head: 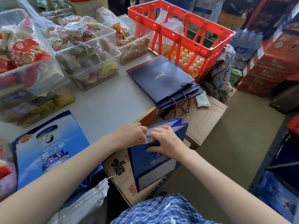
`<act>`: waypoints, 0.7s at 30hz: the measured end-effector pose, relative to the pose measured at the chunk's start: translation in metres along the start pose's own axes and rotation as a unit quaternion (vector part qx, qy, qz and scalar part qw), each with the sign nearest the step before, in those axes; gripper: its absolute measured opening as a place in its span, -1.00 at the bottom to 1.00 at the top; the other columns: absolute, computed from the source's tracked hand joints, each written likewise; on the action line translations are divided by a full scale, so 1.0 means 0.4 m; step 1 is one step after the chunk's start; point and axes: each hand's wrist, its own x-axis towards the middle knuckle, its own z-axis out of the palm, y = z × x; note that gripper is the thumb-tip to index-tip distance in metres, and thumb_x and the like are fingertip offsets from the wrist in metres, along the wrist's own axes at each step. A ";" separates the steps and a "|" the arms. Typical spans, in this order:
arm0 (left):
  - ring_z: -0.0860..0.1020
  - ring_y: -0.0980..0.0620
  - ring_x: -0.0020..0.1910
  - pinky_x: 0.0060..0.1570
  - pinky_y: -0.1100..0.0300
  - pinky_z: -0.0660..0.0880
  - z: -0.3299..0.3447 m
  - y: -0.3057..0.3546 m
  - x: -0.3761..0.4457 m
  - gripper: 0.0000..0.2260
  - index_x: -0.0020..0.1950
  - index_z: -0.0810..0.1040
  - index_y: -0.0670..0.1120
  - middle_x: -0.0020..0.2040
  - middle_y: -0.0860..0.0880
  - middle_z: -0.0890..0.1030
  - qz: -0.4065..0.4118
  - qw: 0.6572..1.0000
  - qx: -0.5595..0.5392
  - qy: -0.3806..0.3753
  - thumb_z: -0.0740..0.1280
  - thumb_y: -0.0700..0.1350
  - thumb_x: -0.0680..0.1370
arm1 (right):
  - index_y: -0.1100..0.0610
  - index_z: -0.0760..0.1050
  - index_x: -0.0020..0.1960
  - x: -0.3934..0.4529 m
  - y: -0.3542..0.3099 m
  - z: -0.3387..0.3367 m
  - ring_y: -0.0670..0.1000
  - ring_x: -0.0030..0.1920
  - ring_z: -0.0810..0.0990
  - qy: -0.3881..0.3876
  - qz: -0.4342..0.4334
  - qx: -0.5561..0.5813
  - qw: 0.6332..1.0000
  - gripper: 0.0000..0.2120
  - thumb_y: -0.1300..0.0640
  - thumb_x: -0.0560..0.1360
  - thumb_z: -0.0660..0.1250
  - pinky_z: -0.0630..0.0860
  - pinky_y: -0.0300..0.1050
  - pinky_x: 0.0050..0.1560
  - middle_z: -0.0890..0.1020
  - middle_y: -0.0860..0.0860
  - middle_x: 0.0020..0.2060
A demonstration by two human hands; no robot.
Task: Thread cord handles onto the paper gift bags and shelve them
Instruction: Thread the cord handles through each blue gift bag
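Note:
A blue paper gift bag (152, 167) stands open in front of me, its mouth facing up. My left hand (131, 136) pinches the bag's upper rim from the left. My right hand (166, 143) grips the same rim from the right, fingers curled over the near panel. No cord is visible between my fingers. A stack of dark navy gift bags (163, 81) with twisted cord handles (186, 101) lies flat on the grey table (103, 102), handles hanging over its edge. A light blue printed bag (48, 147) lies flat at the left.
Clear plastic bins of wrapped snacks (84, 50) line the table's far left. A red crate (179, 33) stands over egg trays behind the navy stack. Cardboard boxes (205, 117) sit beside and below the table. Stacked cartons (271, 62) fill the right side.

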 end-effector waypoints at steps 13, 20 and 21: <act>0.28 0.16 -0.03 -0.11 0.19 0.41 0.017 0.001 0.012 -0.81 0.06 0.64 0.08 -0.07 0.12 0.44 -0.054 0.997 -0.034 0.043 0.27 0.05 0.54 | 0.08 0.57 0.01 -0.020 -0.003 0.012 0.01 -0.04 0.53 0.047 0.050 0.011 0.998 -0.80 -0.03 0.49 0.35 0.36 -0.14 0.01 0.62 -0.02 -0.03; 0.44 0.09 0.03 -0.20 0.20 0.38 0.035 0.018 0.018 -0.81 0.06 0.64 0.13 -0.04 0.12 0.51 -0.058 0.995 -0.029 0.079 0.26 0.05 0.55 | 0.05 0.60 0.11 -0.016 0.018 0.022 0.02 0.05 0.50 0.014 0.036 -0.015 0.999 -0.75 -0.03 0.53 0.29 0.23 -0.05 0.21 0.65 -0.01 0.00; 0.46 0.08 0.00 -0.17 0.17 0.41 0.027 0.019 0.016 -0.82 0.05 0.65 0.12 -0.05 0.11 0.52 -0.058 0.994 -0.030 0.085 0.27 0.04 0.55 | 0.07 0.62 0.09 -0.015 0.017 0.018 0.04 0.03 0.51 0.025 0.031 -0.014 0.999 -0.76 -0.02 0.52 0.31 0.23 -0.03 0.20 0.66 0.00 -0.04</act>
